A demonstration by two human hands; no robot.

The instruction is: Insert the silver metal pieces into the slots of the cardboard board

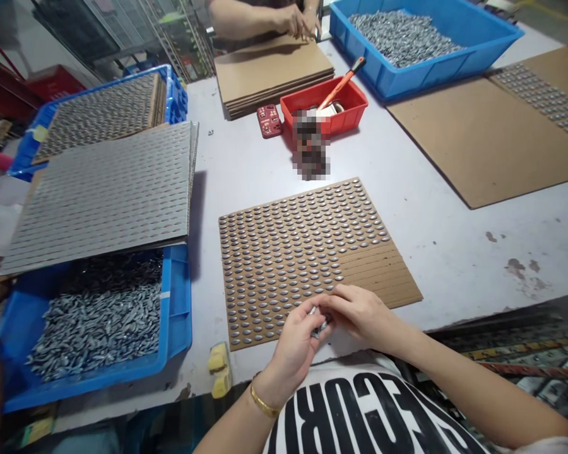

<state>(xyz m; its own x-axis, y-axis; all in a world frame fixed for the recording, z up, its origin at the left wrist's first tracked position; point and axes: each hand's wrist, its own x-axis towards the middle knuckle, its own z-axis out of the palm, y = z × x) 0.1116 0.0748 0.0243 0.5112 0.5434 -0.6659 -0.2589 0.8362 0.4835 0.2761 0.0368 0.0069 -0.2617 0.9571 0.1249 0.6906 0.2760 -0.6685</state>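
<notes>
My left hand [297, 335], with a gold bangle at its wrist, is closed around several small silver leaf-shaped metal pieces [318, 328]. Against its fingertips, my right hand [362, 312] is pinched together; whatever lies between those fingers is hidden. Both hands are over the near edge of a brown cardboard sheet [381, 272] lying flat on the table. Rows of the same silver pieces [274, 252] cover the sheet's left and far parts. Bare, lined cardboard shows at its near right corner.
At left, a blue bin [177, 315] holds loose pieces beneath a grey ridged sheet [108, 189]. A red tray [350, 113] with an orange-handled tool and a larger blue bin [435, 72] stand farther back. A co-worker's hands [296, 22] rest over stacked cardboard [274, 66].
</notes>
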